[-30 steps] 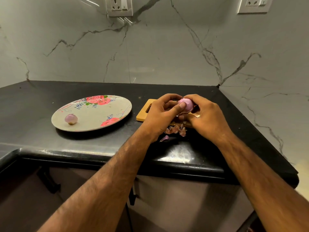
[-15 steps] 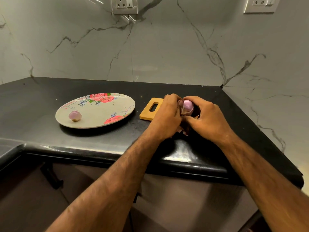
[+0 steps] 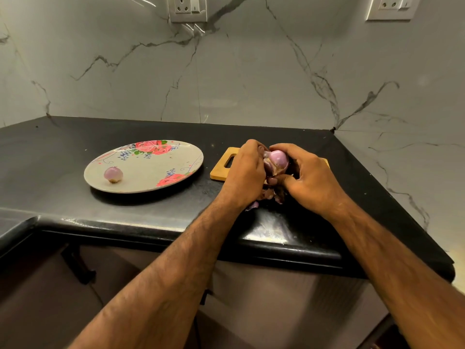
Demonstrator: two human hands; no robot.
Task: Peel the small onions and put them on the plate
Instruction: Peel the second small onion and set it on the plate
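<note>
A: Start nearest. What lies on this side of the board?

B: Loose purple peel scraps (image 3: 253,205) on the black counter (image 3: 63,152), just in front of the wooden board (image 3: 221,170), under the wrists.

A: And the hands?

B: Both are over the board. The left hand (image 3: 245,172) has its fingers curled in against the left side of the onion (image 3: 278,157), where a flap of skin stands loose. I judge it is pinching that flap, though the fingertips are hidden. The right hand (image 3: 309,177) cups the onion from the right, thumb tucked beneath.

A: How does the onion look?

B: It is small and glossy, pale purple where the top is bared. Papery skin clings low on its left. I cannot tell which way its root-to-tip axis runs.

A: Where should it go?

B: The flowered plate (image 3: 151,183) sits left of the board, near it but apart. The left hand is the nearer one, so I'd expect a leftward carry once the last skin is off.

A: Anything on the plate?

B: One peeled onion (image 3: 113,174), on the part farthest from the board. Beyond the board rises the marble wall (image 3: 251,71).
</note>
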